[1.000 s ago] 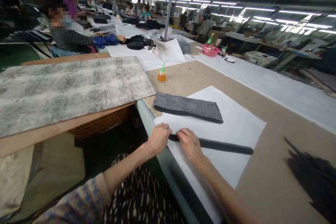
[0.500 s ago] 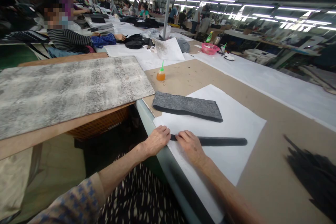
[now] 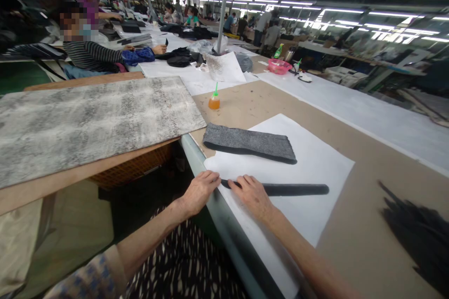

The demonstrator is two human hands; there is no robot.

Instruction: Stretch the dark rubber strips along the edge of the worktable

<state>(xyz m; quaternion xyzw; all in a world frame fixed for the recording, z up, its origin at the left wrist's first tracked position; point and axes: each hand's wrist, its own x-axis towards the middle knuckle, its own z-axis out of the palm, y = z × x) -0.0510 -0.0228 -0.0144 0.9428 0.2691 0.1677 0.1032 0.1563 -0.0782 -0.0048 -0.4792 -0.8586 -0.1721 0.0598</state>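
A narrow black strip [image 3: 298, 189] lies lengthwise on a white paper sheet [image 3: 326, 163] near the table's edge. My left hand [image 3: 200, 192] is closed at the strip's left end, which its fingers partly hide. Just to the right, my right hand [image 3: 251, 196] grips the strip, fingertips pressed on it and thumb pointing left. A short stretch of strip shows between the two hands. Beyond them lies a stack of dark grey fabric pieces [image 3: 249, 142], partly on the paper.
An orange glue bottle with a green nozzle [image 3: 214, 99] stands farther back. To the left is a mottled grey-white board [image 3: 98, 124]. Dark strips [image 3: 417, 229] are piled at the right. A co-worker in striped sleeves [image 3: 94, 53] sits at the far left, near a metal pole [image 3: 224, 7].
My left hand has moved slightly left and down, and my right thumb has slid left along the strip. More strip shows between my hands. The co-worker's hand now raises a small dark piece.
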